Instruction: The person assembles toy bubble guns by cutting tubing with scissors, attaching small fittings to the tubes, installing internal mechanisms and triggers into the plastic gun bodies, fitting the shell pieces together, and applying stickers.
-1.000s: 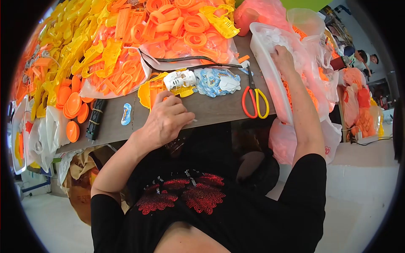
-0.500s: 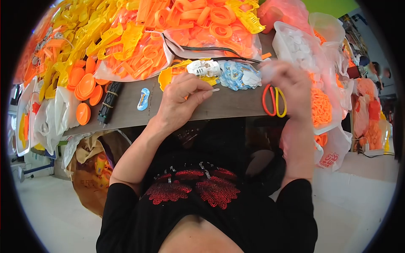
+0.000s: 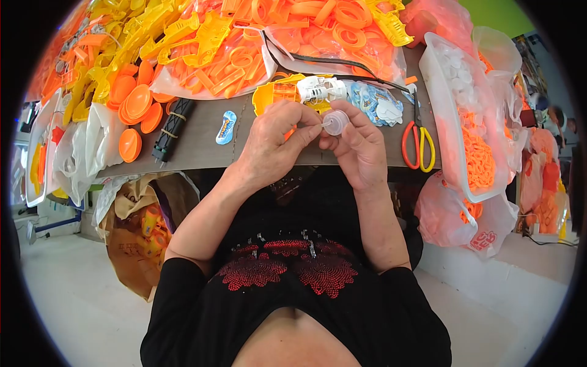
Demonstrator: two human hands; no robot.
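Between the fingers of my right hand [image 3: 358,150] is a small round translucent cap [image 3: 335,122]. My left hand [image 3: 278,137] pinches a small, thin white piece whose end touches the cap. Just beyond my hands lie a yellow plastic shell [image 3: 264,96], a white part [image 3: 321,89] and blue printed cards [image 3: 374,104]. A small blue sticker [image 3: 226,127] is on the table to the left of my left hand. Scissors [image 3: 418,145] with one red and one yellow handle lie to the right of my right hand.
Piles of orange parts [image 3: 244,58] and yellow parts [image 3: 143,30] cover the back. Orange discs [image 3: 137,101] and a black bundle [image 3: 174,129] sit left. A white tray [image 3: 437,122] at the right holds caps and orange chain [image 3: 478,160]. A paper bag [image 3: 128,251] stands below left.
My right hand has come out of the white tray with the translucent cap and moved left to meet my left hand. The head view has shifted, so the table items appear farther right.
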